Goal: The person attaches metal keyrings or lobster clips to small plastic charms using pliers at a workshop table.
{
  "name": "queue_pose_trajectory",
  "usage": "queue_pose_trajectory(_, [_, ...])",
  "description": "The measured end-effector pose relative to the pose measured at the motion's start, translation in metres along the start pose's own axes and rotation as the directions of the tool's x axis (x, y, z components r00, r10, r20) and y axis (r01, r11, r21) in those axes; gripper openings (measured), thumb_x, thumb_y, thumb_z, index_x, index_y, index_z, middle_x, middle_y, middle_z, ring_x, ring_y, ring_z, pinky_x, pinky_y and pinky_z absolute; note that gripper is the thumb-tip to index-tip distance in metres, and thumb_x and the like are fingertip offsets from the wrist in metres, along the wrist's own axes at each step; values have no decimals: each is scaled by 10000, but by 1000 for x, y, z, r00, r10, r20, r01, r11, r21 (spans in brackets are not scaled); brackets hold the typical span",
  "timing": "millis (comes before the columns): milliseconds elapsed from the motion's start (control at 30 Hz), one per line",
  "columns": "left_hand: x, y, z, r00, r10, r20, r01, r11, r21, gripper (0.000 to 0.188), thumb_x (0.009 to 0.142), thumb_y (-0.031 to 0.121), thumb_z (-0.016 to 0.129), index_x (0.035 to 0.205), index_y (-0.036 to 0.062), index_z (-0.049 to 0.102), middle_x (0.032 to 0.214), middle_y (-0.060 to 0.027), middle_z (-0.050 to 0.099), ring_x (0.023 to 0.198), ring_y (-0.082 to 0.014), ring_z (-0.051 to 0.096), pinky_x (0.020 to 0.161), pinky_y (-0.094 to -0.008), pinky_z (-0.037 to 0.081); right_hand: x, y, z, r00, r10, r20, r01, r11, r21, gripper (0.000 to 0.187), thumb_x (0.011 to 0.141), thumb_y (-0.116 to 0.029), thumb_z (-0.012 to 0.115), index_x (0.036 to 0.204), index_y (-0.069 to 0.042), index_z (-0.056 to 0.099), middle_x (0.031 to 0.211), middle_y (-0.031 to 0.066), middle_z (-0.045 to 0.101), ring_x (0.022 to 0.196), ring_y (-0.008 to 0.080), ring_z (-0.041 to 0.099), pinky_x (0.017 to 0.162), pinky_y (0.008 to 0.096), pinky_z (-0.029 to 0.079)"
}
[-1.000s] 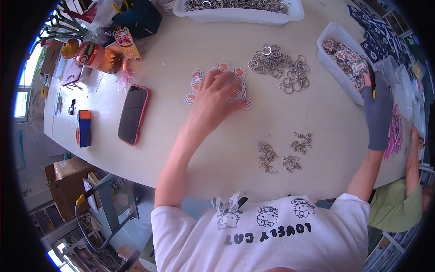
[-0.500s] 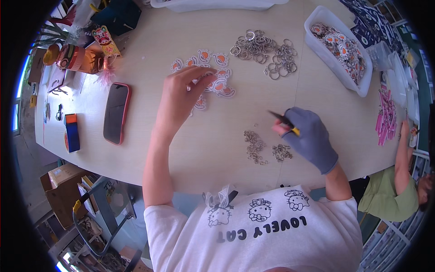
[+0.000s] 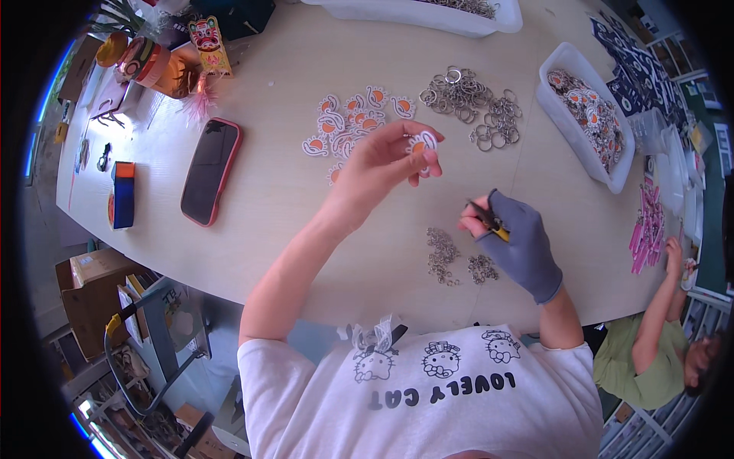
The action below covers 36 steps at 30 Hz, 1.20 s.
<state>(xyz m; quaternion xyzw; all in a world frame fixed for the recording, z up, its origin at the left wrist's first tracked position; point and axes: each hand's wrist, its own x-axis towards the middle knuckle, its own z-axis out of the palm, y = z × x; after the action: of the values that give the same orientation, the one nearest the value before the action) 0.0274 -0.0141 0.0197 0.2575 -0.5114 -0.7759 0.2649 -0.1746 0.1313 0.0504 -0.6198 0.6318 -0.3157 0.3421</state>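
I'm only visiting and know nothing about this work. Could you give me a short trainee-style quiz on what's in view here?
1. Multiple choice: What is the left hand holding?
A) a small box
B) an orange-and-white cutout
C) a pen

2. True or false: The right hand wears a grey glove.

3. Fill in the missing word: In the picture, the phone lies to the ____ of the loose cutouts on the table.

Key: 1. B; 2. True; 3. left
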Motion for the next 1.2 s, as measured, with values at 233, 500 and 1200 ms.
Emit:
queue_pose_trajectory(233, [-4, -11, 22, 996, -2, 95, -4, 998, 67, 171, 995, 80, 663, 1142, -8, 659, 1086, -81, 668, 799, -146, 709, 604, -254, 549, 19, 2, -30, 992, 103, -69, -79, 953, 294, 80, 898, -36, 723, 967, -13, 689, 872, 10, 694, 771, 55, 606, 697, 229, 496])
queue_pose_trajectory(500, [-9, -10, 27, 995, -69, 76, 62, 994, 87, 201, 947, 94, 738, 1130, 23, 694, 913, -1, 685, 765, -44, 653, 574, -196, 469, 31, 7, -29, 999, 8, -37, 3, 955, 298, 107, 898, -47, 726, 996, -17, 698, 911, 12, 695, 817, 66, 613, 744, 242, 500])
queue_pose_trajectory(1200, [-8, -19, 31, 930, 282, 235, -361, 821, 442, 198, 954, -19, 637, 1147, 5, 672, 1094, -83, 640, 833, -170, 674, 716, -291, 585, 36, 7, -29, 996, 76, 44, -87, 923, 375, 232, 897, -32, 741, 1058, -28, 575, 866, 23, 670, 826, 87, 618, 773, 268, 514])
